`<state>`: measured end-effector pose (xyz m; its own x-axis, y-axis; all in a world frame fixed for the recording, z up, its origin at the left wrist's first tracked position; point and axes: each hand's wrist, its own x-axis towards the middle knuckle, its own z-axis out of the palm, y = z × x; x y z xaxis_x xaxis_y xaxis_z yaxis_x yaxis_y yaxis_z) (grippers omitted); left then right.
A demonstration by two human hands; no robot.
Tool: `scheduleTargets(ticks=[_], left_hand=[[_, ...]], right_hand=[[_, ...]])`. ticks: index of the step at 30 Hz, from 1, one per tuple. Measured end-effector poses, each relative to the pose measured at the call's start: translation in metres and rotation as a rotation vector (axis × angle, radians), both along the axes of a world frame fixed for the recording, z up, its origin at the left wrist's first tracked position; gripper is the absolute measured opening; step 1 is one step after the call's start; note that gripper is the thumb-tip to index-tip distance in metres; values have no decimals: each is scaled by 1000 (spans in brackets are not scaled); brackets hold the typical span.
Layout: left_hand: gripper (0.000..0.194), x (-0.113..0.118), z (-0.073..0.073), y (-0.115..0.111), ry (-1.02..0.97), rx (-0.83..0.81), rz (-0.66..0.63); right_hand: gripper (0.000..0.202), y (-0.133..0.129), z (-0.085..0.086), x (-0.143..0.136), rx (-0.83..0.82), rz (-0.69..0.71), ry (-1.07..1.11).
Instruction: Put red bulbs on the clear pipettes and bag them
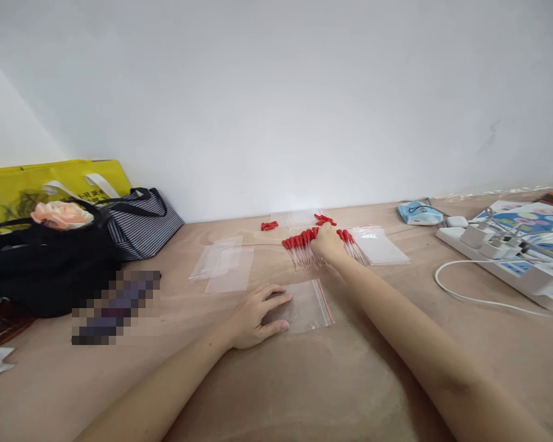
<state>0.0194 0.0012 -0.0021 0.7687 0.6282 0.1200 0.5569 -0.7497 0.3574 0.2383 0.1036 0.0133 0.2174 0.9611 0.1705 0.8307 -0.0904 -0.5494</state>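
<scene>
Over the left edge of a clear zip bag (306, 307) with a red seal line, my left hand (262, 316) rests flat with its fingers apart. My right hand (327, 244) reaches to a row of clear droppers (299, 248) with red tops. Its fingers are bent together among the red tops; what they pinch is hidden. Small red pieces (270, 226) lie left of the row, and more red pieces (323, 219) lie behind my right hand. A stack of clear bags (382, 245) lies just right of the row.
Several loose clear bags (228, 267) lie left of centre. On the left stand a black bag (50, 264), a striped bag (141, 224) and a yellow bag (115, 175). A power strip (502, 264) with chargers and a white cable lies right, near a blue mask (419, 213). A wall stands behind.
</scene>
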Motion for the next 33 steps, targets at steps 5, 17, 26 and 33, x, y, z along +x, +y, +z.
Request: scheduleTargets(ticks=[5,17,26,33], left_hand=[[42,-3,6,-2,44,-38,30],[48,3,5,1,84,-46,38],[53,2,6,1,94,-21,7],[51,7,7,2,84,-32,-10]], right_hand=[[56,-24,-2,36,122,163,171],[48,-88,-50,44,162,292,1023],[35,-97,-49,44,57,519,880],[29,-96,-54,47,22,588,576]])
